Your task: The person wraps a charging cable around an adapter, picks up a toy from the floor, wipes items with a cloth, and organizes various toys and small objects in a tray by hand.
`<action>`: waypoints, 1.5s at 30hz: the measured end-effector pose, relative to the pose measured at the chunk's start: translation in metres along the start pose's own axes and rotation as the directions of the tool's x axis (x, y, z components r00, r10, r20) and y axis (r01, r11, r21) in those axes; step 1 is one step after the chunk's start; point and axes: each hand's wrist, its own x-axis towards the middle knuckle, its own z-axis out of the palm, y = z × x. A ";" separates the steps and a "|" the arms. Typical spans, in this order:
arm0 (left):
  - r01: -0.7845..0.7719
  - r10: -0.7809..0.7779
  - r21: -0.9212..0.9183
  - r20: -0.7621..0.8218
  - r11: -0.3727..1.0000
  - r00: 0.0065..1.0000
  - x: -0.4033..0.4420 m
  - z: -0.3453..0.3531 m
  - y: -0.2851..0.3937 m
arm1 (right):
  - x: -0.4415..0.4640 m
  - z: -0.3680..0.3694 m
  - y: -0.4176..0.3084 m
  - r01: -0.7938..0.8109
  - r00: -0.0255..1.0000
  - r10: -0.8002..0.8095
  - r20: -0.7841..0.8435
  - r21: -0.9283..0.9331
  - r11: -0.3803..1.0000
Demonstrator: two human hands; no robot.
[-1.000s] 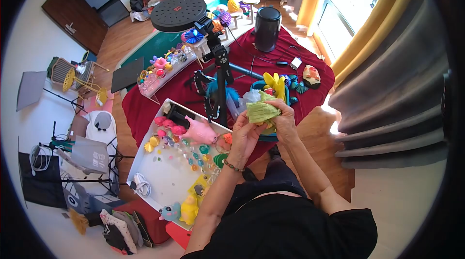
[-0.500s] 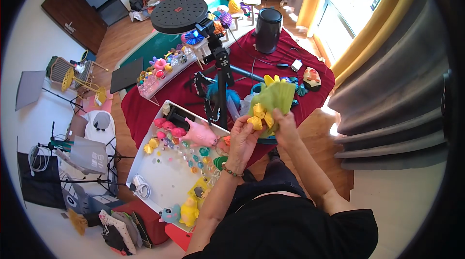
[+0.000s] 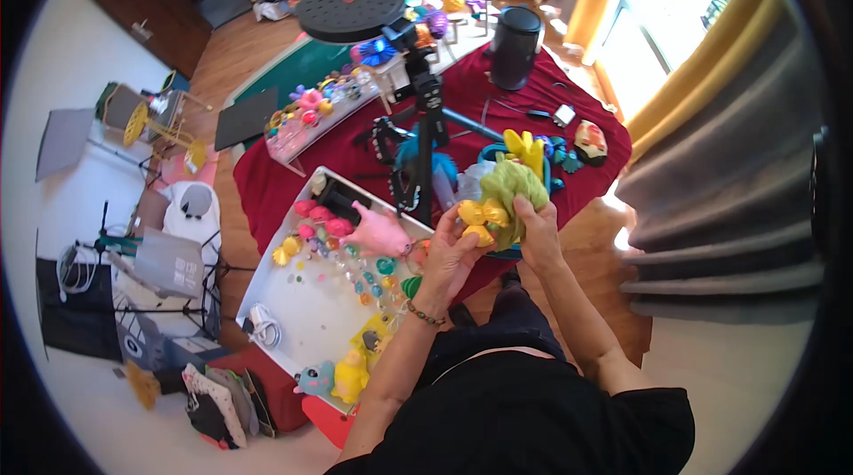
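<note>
Between my hands hangs a soft green cloth-like piece (image 3: 514, 187) with shiny yellow ball-like pieces (image 3: 481, 213) at its left side. The fingers of my left hand (image 3: 451, 260) close on the yellow pieces. My right hand (image 3: 538, 233) pinches the green piece at its lower right. Just behind them is a blue basket (image 3: 489, 153) with a yellow glove-like thing (image 3: 524, 150) and a clear plastic bag (image 3: 475, 178). To the left of my left hand, a pink pig-like toy (image 3: 380, 233) lies in the white tray.
The white tray (image 3: 258, 290) holds many small toys and a white cable (image 3: 264, 326). A black stand with a round top (image 3: 351, 8) rises from the red cloth (image 3: 258, 186). Further back stands a black cylinder (image 3: 515, 48). A grey curtain (image 3: 729, 182) hangs at right.
The green piece was bunched, then spread, and is now gathered again in my right fingers. More of the yellow pieces shows in my left hand. The view has shifted slightly.
</note>
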 end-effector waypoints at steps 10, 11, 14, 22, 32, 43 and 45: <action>-0.002 0.004 0.043 -0.061 0.999 0.998 -0.020 -0.013 0.002 | 0.010 -0.002 0.032 0.026 0.995 -0.022 0.101 -0.030 0.999; -0.057 0.073 0.142 -0.112 0.988 0.991 -0.026 -0.013 0.011 | 0.011 -0.003 0.035 0.014 0.994 -0.009 0.105 -0.039 0.999; -0.124 0.237 0.363 -0.286 0.924 0.929 -0.052 -0.017 0.050 | 0.011 0.006 0.028 0.013 0.994 -0.020 0.111 0.069 0.998; -0.073 0.554 0.794 -0.351 0.603 0.755 -0.139 -0.139 0.200 | 0.009 0.005 0.005 -0.022 0.989 0.018 0.145 0.027 0.999; 0.487 0.450 0.776 -0.630 0.401 0.634 -0.179 -0.239 0.256 | -0.006 -0.010 0.010 -0.110 0.983 0.106 0.148 0.022 0.994; 0.524 0.616 0.844 -0.352 -0.117 0.704 -0.154 -0.242 0.249 | -0.015 -0.014 0.011 -0.136 0.984 0.137 0.118 -0.015 0.991; 0.481 0.628 0.845 -0.246 -0.234 0.738 -0.154 -0.246 0.247 | -0.015 -0.014 0.011 -0.138 0.984 0.139 0.110 -0.017 0.990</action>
